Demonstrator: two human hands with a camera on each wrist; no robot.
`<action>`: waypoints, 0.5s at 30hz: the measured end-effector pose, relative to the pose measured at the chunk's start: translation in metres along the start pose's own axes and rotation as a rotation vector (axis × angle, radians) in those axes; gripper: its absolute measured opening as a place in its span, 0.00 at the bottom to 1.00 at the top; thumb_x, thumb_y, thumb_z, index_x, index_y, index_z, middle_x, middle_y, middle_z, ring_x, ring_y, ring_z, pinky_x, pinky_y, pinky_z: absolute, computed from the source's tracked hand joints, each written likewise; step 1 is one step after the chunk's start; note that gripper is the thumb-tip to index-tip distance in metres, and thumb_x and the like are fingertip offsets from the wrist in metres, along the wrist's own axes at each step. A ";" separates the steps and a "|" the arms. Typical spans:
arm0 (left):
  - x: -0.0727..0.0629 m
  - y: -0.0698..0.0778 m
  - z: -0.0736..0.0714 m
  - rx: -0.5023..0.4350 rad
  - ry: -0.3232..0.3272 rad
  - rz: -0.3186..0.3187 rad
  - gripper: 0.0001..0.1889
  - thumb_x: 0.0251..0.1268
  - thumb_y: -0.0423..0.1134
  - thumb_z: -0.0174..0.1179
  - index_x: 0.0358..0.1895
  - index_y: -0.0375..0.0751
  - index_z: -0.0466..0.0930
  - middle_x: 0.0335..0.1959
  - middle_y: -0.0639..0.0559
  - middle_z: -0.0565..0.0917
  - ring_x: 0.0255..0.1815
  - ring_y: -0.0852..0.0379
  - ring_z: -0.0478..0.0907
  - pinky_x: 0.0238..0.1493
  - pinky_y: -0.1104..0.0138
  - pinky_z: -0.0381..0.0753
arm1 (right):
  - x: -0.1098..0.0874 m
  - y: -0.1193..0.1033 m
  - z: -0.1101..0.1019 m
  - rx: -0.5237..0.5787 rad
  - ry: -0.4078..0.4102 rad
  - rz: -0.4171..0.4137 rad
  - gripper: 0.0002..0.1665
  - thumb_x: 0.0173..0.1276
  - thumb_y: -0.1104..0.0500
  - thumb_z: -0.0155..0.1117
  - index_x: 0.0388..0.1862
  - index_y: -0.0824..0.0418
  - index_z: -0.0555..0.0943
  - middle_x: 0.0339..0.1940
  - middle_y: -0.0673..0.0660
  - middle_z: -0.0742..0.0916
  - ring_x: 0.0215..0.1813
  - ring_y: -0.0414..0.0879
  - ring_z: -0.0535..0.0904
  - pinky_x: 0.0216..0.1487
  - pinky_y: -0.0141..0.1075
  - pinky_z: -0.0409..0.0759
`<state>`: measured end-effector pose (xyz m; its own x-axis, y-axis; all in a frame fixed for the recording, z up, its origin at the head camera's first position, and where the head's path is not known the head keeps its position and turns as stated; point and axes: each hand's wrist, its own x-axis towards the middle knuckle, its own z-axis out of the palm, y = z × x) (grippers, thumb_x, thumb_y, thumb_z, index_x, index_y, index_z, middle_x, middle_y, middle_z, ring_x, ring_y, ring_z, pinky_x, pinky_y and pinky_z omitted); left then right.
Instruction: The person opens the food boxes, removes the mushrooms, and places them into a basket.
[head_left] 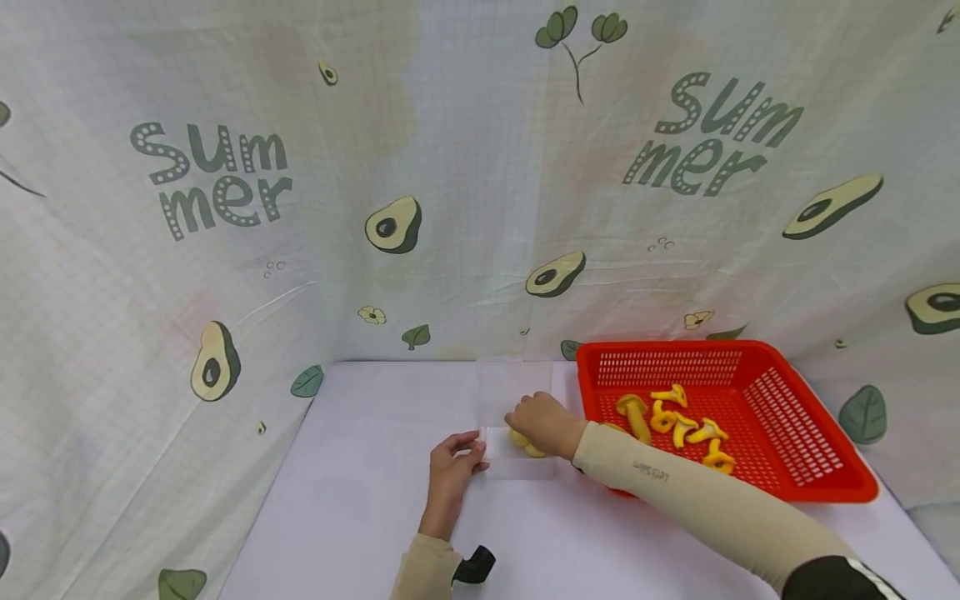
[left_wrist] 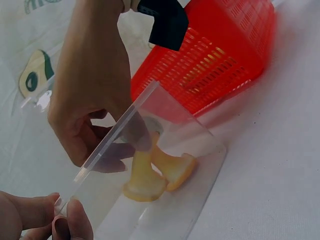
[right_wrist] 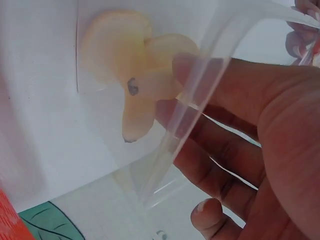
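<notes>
A clear plastic box (head_left: 495, 469) with its lid (head_left: 513, 379) raised at the back stands on the table. My left hand (head_left: 452, 471) pinches the box's left rim between thumb and fingers. My right hand (head_left: 546, 425) reaches over the opposite rim, thumb and forefinger inside the box. In the right wrist view, these fingertips close on a yellow mushroom (right_wrist: 155, 85). A second mushroom (right_wrist: 115, 42) lies against it, its wide cap on the box floor. Through the clear wall, the left wrist view shows both mushrooms (left_wrist: 145, 182) side by side, caps down.
To the right stands a red plastic basket (head_left: 806, 408) with slotted walls, holding several yellow mushrooms (head_left: 678, 429). My right forearm crosses its near left corner. A printed cloth (head_left: 465, 167) hangs behind the white table (head_left: 360, 500).
</notes>
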<state>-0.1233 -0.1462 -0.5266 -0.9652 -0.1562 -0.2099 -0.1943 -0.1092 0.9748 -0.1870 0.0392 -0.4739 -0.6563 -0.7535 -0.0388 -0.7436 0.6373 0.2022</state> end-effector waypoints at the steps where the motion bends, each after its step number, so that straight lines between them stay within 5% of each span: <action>1: 0.000 0.000 0.000 0.001 0.000 0.002 0.17 0.69 0.22 0.65 0.58 0.16 0.78 0.40 0.43 0.80 0.32 0.58 0.79 0.33 0.72 0.89 | 0.000 -0.001 0.001 -0.006 0.000 0.006 0.19 0.58 0.55 0.85 0.46 0.54 0.88 0.36 0.52 0.91 0.36 0.47 0.83 0.41 0.34 0.85; 15: -0.001 0.000 0.001 0.023 0.009 -0.007 0.17 0.69 0.22 0.66 0.58 0.18 0.79 0.41 0.43 0.80 0.33 0.58 0.79 0.33 0.72 0.89 | -0.002 0.001 -0.008 -0.059 0.028 0.052 0.13 0.60 0.58 0.82 0.43 0.54 0.88 0.36 0.51 0.89 0.39 0.47 0.81 0.41 0.35 0.84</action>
<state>-0.1225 -0.1451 -0.5263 -0.9623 -0.1640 -0.2169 -0.2048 -0.0872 0.9749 -0.1857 0.0401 -0.4661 -0.6894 -0.7244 0.0009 -0.6992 0.6657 0.2608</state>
